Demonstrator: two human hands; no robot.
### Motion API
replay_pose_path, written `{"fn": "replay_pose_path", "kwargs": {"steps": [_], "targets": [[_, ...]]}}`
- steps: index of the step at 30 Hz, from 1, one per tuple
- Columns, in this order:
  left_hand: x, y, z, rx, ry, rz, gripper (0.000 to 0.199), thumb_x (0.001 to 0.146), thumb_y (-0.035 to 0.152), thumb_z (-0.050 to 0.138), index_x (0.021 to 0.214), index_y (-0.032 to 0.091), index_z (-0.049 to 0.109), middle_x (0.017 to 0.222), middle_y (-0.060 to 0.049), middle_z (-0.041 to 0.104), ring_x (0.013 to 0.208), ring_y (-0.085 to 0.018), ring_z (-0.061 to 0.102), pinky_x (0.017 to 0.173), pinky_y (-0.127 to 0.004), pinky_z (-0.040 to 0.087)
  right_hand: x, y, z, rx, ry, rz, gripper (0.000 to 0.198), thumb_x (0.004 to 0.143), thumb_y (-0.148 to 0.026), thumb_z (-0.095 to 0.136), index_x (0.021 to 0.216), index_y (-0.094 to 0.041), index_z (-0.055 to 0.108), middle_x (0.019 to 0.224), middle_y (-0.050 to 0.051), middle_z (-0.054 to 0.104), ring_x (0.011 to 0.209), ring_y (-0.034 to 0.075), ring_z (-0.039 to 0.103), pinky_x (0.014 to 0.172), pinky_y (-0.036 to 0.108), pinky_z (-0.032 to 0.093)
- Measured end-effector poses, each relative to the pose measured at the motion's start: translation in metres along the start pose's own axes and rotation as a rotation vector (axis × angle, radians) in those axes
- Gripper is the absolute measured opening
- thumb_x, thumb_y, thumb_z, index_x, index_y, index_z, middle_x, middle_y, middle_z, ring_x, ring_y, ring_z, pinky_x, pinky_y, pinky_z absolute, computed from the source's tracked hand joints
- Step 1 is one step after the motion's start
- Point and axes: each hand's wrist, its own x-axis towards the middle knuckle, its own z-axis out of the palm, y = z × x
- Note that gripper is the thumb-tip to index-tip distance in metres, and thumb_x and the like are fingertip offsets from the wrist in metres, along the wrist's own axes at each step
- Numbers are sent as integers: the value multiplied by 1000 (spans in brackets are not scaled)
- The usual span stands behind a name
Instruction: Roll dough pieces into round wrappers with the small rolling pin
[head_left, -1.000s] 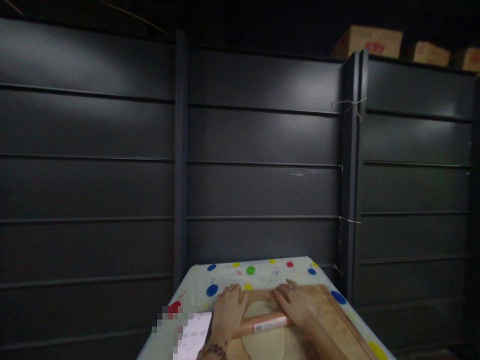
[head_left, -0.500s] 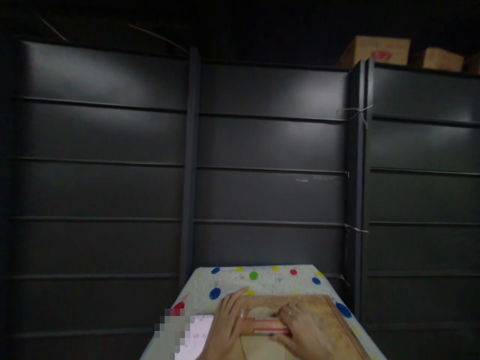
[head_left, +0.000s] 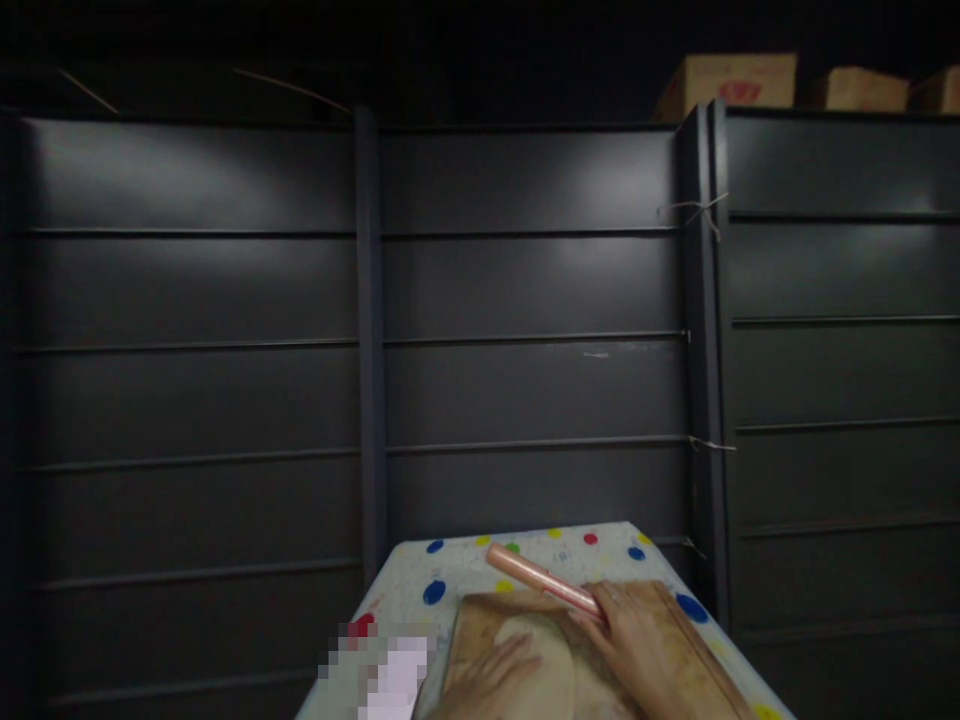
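My right hand point(head_left: 631, 632) is closed around one end of a pinkish, shiny rolling pin point(head_left: 523, 574). The pin's other end points away to the far left, past the back edge of a wooden board point(head_left: 474, 618). On that board lies a flat, pale, rounded sheet of dough point(head_left: 553, 668). My left hand point(head_left: 495, 678) rests on the dough's left part with fingers stretched out, holding nothing and hiding some of it.
Under the board is a table with a white cloth point(head_left: 405, 570) dotted in several colours. Left of the board lies a pale flat rectangle point(head_left: 401, 675), partly pixelated. Dark metal panels point(head_left: 525, 390) rise behind the table, with cardboard boxes point(head_left: 739, 85) at their top right.
My left hand has let go of the rolling pin and moved down onto the dough. The pin, held by my right hand alone, has swung from level to slanting away leftward. The camera view shifted slightly.
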Motion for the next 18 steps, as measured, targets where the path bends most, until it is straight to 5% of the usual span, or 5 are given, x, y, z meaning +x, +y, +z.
{"fn": "replay_pose_path", "kwargs": {"steps": [4, 11, 18], "targets": [[6, 12, -17, 4, -39, 55, 77, 85, 33, 66, 151, 44, 29, 160, 4, 28, 146, -26, 29, 121, -50, 24, 0, -1, -1, 9, -24, -5, 28, 89, -53, 55, 97, -32, 72, 88, 4, 74, 86, 26, 67, 78, 32, 47], [4, 25, -19, 251, -134, 177, 57, 95, 23, 53, 149, 36, 38, 155, 0, 37, 140, -24, 40, 117, -44, 35, 0, 1, -4, 64, -49, 41, 34, 93, -53, 51, 106, -28, 71, 94, 6, 74, 91, 25, 66, 82, 31, 46], [6, 40, -42, 235, -140, 132, 75, 79, 3, 50, 148, 33, 43, 152, -1, 44, 137, -22, 45, 115, -36, 39, -1, 6, 1, 102, -47, 41, 35, 93, -53, 52, 108, -27, 70, 97, 6, 74, 90, 24, 67, 82, 31, 46]]}}
